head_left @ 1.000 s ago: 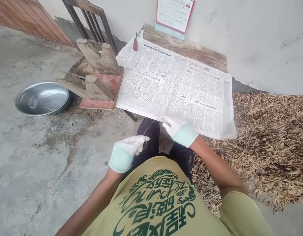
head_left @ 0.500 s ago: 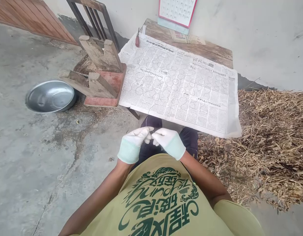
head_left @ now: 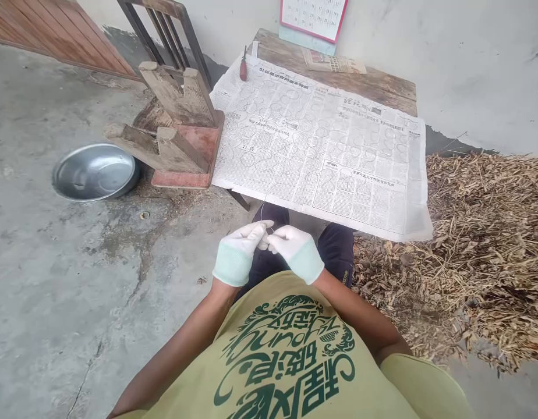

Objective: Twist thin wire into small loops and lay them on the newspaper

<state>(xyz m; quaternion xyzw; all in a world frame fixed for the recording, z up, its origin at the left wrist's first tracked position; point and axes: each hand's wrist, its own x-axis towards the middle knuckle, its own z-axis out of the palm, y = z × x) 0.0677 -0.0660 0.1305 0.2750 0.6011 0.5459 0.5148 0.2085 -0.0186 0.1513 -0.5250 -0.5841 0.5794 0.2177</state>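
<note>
A thin wire (head_left: pixel 262 212) rises from between my fingers, with a small curved bit showing between the two hands. My left hand (head_left: pixel 248 237), in a white glove with a pale green cuff, is closed in a pinch on the wire. Close beside it, my right hand (head_left: pixel 288 241), gloved the same way, pinches the wire's curved part. Both hands are over my lap, just short of the table's near edge. Newspaper (head_left: pixel 374 201) marked with many looped, rounded outlines covers most of the wooden table (head_left: pixel 389 87). The wire's far end is hard to make out against the print.
A red-handled screwdriver (head_left: pixel 243 68) lies at the newspaper's far left corner. Left of the table stand an upturned wooden stool (head_left: pixel 194 145), a chair (head_left: pixel 181 35) and a metal basin (head_left: pixel 96 174). Dried stalks (head_left: pixel 482 250) are heaped on the right. A calendar (head_left: pixel 312 23) hangs on the wall.
My hands have drawn slightly closer together, still pinching the wire. The wire stands a little differently above my left fingers. The view has shifted slightly.
</note>
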